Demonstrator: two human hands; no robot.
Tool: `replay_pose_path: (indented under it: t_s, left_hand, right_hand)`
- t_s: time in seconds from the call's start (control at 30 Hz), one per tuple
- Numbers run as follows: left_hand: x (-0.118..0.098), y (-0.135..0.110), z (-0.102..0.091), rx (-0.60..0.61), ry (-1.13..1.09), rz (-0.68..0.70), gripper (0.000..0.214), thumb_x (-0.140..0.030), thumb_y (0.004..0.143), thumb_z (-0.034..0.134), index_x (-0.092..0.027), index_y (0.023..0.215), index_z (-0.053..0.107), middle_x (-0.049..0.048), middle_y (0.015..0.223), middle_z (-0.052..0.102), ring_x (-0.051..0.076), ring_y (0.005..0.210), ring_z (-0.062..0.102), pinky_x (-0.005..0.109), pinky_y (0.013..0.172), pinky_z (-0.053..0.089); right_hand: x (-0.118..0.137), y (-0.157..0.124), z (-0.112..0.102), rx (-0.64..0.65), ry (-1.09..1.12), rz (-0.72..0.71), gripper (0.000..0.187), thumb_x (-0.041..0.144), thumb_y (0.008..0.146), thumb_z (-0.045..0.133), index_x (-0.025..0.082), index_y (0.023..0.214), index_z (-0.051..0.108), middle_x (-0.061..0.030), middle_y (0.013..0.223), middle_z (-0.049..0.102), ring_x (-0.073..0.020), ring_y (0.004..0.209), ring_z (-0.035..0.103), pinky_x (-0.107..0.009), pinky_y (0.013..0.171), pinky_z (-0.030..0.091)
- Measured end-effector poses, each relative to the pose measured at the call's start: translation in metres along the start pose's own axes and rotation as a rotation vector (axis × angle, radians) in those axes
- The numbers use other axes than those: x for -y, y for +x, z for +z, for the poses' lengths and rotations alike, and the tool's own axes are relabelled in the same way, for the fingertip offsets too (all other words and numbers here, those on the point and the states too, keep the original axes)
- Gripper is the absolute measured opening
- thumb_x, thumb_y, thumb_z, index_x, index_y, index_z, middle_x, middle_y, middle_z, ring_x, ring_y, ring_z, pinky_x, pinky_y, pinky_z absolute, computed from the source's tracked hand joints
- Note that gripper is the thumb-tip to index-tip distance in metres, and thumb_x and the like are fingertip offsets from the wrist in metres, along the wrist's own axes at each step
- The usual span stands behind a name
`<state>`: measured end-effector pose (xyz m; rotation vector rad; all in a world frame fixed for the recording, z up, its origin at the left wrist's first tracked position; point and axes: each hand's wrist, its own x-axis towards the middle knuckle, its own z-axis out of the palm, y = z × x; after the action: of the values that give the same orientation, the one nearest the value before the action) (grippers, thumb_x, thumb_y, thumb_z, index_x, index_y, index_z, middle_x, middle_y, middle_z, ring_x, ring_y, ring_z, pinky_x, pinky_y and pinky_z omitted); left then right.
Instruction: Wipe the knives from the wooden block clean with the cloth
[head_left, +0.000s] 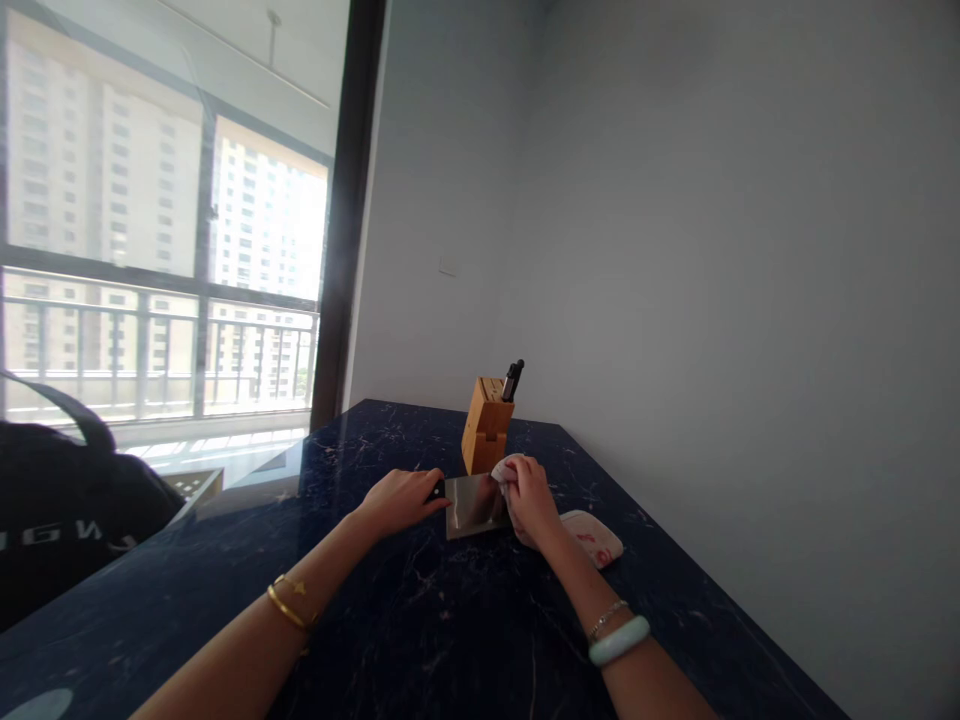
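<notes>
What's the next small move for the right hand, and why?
Probably slide the right hand and its cloth left along the cleaver blade, toward the handle. The cloth sits at the blade's right end, most of the blade's face lies uncovered, and the left hand grips the handle, steadying it.

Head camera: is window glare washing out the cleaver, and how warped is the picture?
Head view: the window is blown out and hazy, but that glare stays to the side; the cleaver shows bright reflections, yet its edges read clearly between the left hand and the cloth in the right hand; wide-angle distortion slants the wall and stretches the forearms.
</notes>
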<state>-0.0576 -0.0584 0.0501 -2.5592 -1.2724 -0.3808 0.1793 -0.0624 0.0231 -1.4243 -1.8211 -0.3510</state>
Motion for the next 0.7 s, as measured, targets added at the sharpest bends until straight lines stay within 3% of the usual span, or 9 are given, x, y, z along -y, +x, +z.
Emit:
replay_pose_path:
  t_s: [0.33, 0.7]
  left_hand:
    - [0.001, 0.000, 0.001, -0.007, -0.025, 0.038, 0.047, -0.058, 0.084, 0.028, -0.022, 0.105, 0.048, 0.0064, 0.091, 0.065, 0.023, 0.078, 0.063, 0.028, 0.061, 0.042]
    - [0.003, -0.001, 0.003, 0.008, -0.036, 0.020, 0.045, -0.056, 0.085, 0.028, -0.021, 0.103, 0.049, 0.0062, 0.090, 0.064, 0.022, 0.079, 0.063, 0.027, 0.062, 0.042]
  right_hand:
    - [-0.038, 0.003, -0.002, 0.047, -0.161, 0.170, 0.027, 0.008, 0.079, 0.036, 0.016, 0.102, 0.049, -0.0081, 0.101, 0.052, -0.0185, 0.090, 0.046, -0.028, 0.080, 0.035]
    - [-0.032, -0.003, 0.004, 0.175, -0.343, 0.162, 0.017, 0.009, 0.079, 0.040, 0.016, 0.090, 0.051, -0.0095, 0.095, 0.051, -0.0216, 0.087, 0.045, -0.031, 0.074, 0.033]
